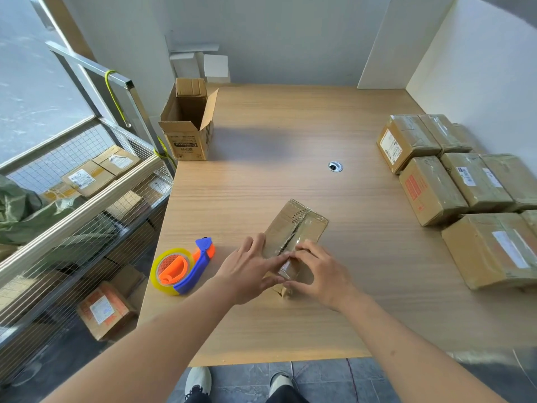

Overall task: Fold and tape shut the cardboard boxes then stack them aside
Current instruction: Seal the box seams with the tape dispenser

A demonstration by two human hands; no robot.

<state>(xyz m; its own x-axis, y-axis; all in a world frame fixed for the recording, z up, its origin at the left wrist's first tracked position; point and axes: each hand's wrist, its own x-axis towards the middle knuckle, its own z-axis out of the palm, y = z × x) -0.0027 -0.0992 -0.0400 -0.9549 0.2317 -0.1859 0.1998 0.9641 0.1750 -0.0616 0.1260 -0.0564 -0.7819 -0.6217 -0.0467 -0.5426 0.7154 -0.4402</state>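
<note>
A small cardboard box (299,225) lies flaps-shut on the wooden table (290,141), with clear tape along its middle seam. My left hand (250,269) rests on the box's near left side, its fingers straight and pressing the tape at the near end. My right hand (316,271) is on the near right end, fingers bent over the edge and pressing the tape down. The near end of the box is hidden by both hands. A tape dispenser (181,267) in blue and orange, with a clear roll, lies on the table left of my left hand.
Several taped boxes (453,181) stand in rows along the table's right side. An open empty carton (187,123) stands at the far left corner. A wire cage cart (87,216) with more boxes is left of the table. A cable hole (335,166) is mid-table.
</note>
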